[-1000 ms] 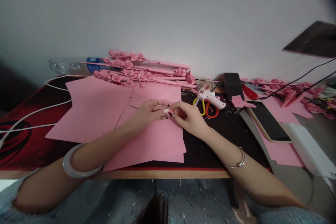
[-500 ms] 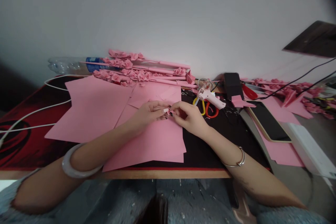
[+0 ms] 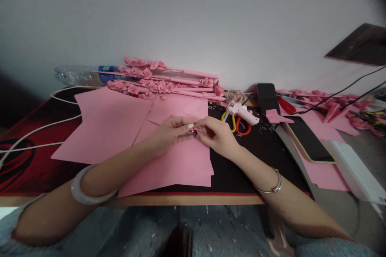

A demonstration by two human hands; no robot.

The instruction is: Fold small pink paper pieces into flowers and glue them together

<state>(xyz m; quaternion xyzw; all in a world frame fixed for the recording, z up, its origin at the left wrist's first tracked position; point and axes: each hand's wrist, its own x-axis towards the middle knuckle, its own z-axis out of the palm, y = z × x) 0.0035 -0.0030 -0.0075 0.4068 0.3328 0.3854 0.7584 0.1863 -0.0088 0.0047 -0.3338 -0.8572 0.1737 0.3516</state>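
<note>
Between my fingertips is a small folded piece of pink paper, mostly covered by the fingers. My left hand pinches it from the left, thumb on top. From the right, my right hand grips it with thumb and index finger. Both hands are closed and meet just above the pink paper sheets on the desk mat. Behind them lie several pink paper flower stems along the wall. A pink-and-white glue gun rests right of my right hand, over scissors with red and yellow handles.
A plastic bottle lies at the back left, with white cables nearer me. On the right are a black box, a phone, a white power strip and more pink paper flowers. The desk's wooden edge runs along the front.
My fingers have shifted slightly around the small pink paper piece, the left fingertips drawing in closer. Everything else on the desk stays where it was.
</note>
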